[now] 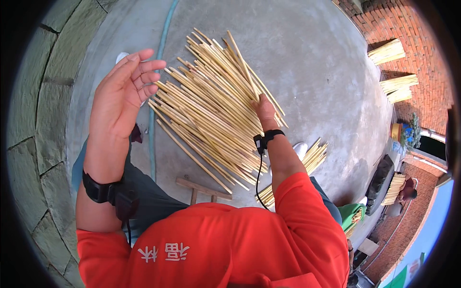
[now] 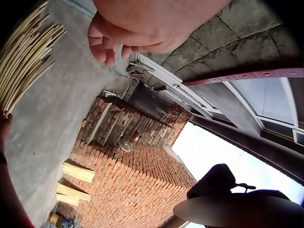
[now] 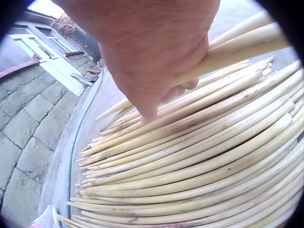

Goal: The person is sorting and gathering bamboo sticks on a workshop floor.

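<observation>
A broad layer of pale yellow sticks (image 1: 206, 101) lies slantwise in front of the person. At its right side the right hand (image 1: 264, 109) grips a stick or two; in the right wrist view that hand (image 3: 152, 61) has its fingers curled round pale sticks (image 3: 242, 50) above the other sticks (image 3: 190, 166). Raised to the left of the layer, the left hand (image 1: 122, 93) holds nothing, its fingers loosely bent. The left wrist view shows the same hand (image 2: 152, 23) with relaxed fingers, away from the sticks (image 2: 26, 59).
A small wooden stand (image 1: 204, 188) is near the person's legs, and another stick pile (image 1: 314, 157) lies by the right foot. A teal hose (image 1: 152, 129) crosses the concrete floor (image 1: 326, 72). Bundles (image 1: 388, 52) lean on a brick wall (image 1: 422, 29) at right.
</observation>
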{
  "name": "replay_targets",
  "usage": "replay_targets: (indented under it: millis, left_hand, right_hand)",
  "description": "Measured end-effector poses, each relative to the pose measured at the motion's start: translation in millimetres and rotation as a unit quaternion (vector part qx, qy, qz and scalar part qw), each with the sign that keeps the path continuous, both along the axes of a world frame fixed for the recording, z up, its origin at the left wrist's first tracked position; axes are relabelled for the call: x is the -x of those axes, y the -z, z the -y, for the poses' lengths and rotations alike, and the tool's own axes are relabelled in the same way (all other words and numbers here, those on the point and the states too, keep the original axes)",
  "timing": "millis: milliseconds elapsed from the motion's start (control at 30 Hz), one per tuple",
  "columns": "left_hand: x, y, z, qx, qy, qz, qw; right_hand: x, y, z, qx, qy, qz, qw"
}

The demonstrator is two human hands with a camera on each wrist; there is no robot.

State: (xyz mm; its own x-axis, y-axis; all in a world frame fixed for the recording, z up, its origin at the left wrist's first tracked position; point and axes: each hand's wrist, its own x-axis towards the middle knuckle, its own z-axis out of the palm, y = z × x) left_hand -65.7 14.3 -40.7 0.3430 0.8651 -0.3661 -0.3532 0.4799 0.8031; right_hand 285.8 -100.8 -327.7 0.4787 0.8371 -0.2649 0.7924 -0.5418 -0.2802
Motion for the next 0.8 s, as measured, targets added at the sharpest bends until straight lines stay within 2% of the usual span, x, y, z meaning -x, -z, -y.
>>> replay_targets:
  millis: [33,100,167,200,233,300,333,467,500,567,600,633,700,800]
  left_hand:
    - [-1,0,0,0.000,-0.001,0.003,1.000]
    - [-2,0,1,-0.011,0.002,-0.011,1.000]
    - [-3,3,1,-0.015,0.004,-0.017,1.000]
    - [-3,4,1,-0.022,0.007,-0.025,0.999]
    - [-2,5,3,-0.023,0.009,-0.023,0.999]
    - [-3,7,3,-0.027,0.013,-0.014,0.999]
    - [-3,7,3,-0.028,0.013,-0.010,0.999]
    - [-3,5,4,-0.035,0.038,-0.015,0.999]
    - [-4,4,3,-0.039,0.038,-0.018,0.998]
    - [-7,4,1,-0.048,0.039,-0.016,0.998]
    - [-8,5,0,-0.056,0.038,-0.017,0.998]
    - [-9,7,0,-0.055,0.039,-0.014,0.998]
    - [-9,12,-1,-0.068,0.059,0.008,0.996]
    - [-10,11,5,-0.071,0.059,-0.010,0.996]
  right_hand:
    - [4,-6,2,0.029,0.002,-0.013,1.000]
    - [5,4,9,-0.011,-0.002,-0.025,1.000]
    - [11,9,17,-0.031,0.035,-0.167,0.985]
    - [16,8,21,-0.035,0.038,-0.171,0.984]
    - [20,6,26,-0.036,0.040,-0.169,0.984]
    - [26,-13,29,-0.034,0.024,-0.058,0.997]
    - [26,-17,30,-0.058,0.065,-0.067,0.994]
    - [8,-37,40,-0.012,0.181,-0.041,0.982]
    - [1,-35,45,-0.012,0.183,-0.038,0.982]
    - [-9,-35,56,0.053,0.101,-0.041,0.993]
    - [-10,-36,64,0.041,0.048,0.004,0.998]
    - [-12,-37,69,0.042,0.049,0.007,0.998]
    - [-1,-68,71,0.108,0.094,-0.150,0.978]
    - [16,-110,86,0.119,0.078,-0.203,0.969]
